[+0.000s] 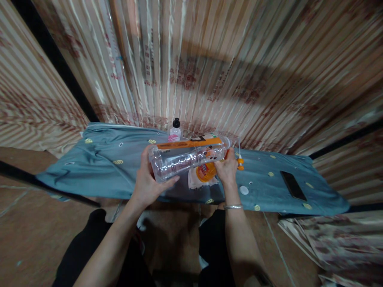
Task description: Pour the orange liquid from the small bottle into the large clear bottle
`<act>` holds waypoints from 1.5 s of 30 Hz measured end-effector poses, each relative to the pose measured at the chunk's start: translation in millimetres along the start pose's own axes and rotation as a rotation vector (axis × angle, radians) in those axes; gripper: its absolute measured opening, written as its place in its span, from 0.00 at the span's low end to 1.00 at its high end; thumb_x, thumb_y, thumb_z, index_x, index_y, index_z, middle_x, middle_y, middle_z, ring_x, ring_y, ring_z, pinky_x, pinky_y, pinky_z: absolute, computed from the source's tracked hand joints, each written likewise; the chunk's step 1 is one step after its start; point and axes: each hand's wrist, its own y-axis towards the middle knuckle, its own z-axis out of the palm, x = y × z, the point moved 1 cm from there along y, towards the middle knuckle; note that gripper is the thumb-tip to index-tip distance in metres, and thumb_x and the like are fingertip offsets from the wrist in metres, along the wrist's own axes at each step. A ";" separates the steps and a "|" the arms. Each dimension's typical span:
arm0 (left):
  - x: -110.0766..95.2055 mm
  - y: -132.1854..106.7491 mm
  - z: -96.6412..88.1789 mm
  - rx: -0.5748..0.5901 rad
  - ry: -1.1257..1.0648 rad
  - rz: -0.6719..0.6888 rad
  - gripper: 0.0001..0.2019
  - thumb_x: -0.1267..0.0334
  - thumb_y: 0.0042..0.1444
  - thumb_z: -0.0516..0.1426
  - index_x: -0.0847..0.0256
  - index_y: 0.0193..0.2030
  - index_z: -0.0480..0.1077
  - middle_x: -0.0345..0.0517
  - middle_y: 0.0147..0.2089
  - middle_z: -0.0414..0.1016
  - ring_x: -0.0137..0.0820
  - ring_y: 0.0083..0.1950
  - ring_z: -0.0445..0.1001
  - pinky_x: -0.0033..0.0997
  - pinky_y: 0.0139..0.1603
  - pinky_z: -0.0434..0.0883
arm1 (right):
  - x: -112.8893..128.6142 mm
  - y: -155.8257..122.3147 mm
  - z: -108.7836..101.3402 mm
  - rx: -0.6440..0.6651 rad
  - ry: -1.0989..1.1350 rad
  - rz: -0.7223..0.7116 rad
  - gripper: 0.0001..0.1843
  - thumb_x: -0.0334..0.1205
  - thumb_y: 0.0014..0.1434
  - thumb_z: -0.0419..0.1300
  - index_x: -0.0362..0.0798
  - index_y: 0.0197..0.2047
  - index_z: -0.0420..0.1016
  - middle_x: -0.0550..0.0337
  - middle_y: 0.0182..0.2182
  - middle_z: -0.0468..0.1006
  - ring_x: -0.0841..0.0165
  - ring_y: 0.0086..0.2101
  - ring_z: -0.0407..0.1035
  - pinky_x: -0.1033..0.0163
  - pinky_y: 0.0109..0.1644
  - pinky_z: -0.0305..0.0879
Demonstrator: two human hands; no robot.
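A large clear plastic bottle (pixel 185 157) with an orange label lies nearly sideways in the air between my hands. My left hand (pixel 149 181) wraps its base from the left, thumb underneath. My right hand (pixel 226 167) grips it near the neck, which is partly hidden by my fingers. Below the bottle, an orange container (pixel 206 172) rests on a white cloth (pixel 194 184), its upper part covered by the bottle and my right hand. Just right of that hand stands a small orange-and-white piece (pixel 240 162) with a thin pale stem.
A blue patterned cloth (pixel 104 167) covers the narrow table. Behind the held bottle stands a small bottle with a black cap (pixel 176 129). A white disc (pixel 244 190) and a dark phone (pixel 293 185) lie to the right. Striped curtains (pixel 194 71) hang close behind; black poles (pixel 60 63) flank the table.
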 end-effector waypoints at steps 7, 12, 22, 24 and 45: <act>-0.7 0.3 0.3 0.000 -0.005 0.024 0.51 0.37 0.48 0.72 0.58 0.72 0.58 0.58 0.62 0.75 0.49 0.60 0.80 0.53 0.61 0.79 | -1.4 0.3 0.7 -0.004 0.006 -0.011 0.24 0.53 0.56 0.65 0.47 0.51 0.72 0.47 0.42 0.84 0.53 0.43 0.79 0.50 0.49 0.75; -0.9 0.7 0.2 0.006 0.003 0.019 0.51 0.37 0.48 0.72 0.55 0.72 0.57 0.56 0.62 0.75 0.48 0.60 0.80 0.54 0.62 0.79 | -2.7 0.1 1.1 -0.008 0.015 -0.016 0.24 0.53 0.55 0.65 0.48 0.50 0.72 0.48 0.42 0.84 0.53 0.43 0.80 0.50 0.49 0.75; 1.0 0.1 0.7 0.008 0.004 0.029 0.52 0.36 0.49 0.71 0.57 0.73 0.56 0.58 0.63 0.75 0.48 0.59 0.81 0.52 0.60 0.79 | -2.9 0.6 1.2 -0.012 -0.021 -0.004 0.26 0.56 0.55 0.65 0.48 0.50 0.72 0.48 0.41 0.84 0.52 0.42 0.80 0.49 0.48 0.76; 0.8 0.2 0.6 0.010 0.007 0.030 0.52 0.36 0.49 0.71 0.58 0.73 0.56 0.59 0.63 0.75 0.48 0.60 0.80 0.52 0.61 0.79 | -3.1 0.2 1.0 -0.008 -0.030 -0.002 0.26 0.55 0.55 0.64 0.48 0.51 0.72 0.48 0.41 0.84 0.52 0.42 0.80 0.49 0.48 0.76; -4.3 1.8 -0.6 0.022 -0.006 0.003 0.51 0.37 0.48 0.72 0.56 0.72 0.57 0.57 0.61 0.76 0.50 0.61 0.80 0.54 0.62 0.79 | -2.5 0.6 0.3 0.000 -0.029 0.006 0.26 0.54 0.55 0.64 0.47 0.52 0.72 0.47 0.42 0.84 0.51 0.43 0.80 0.49 0.49 0.76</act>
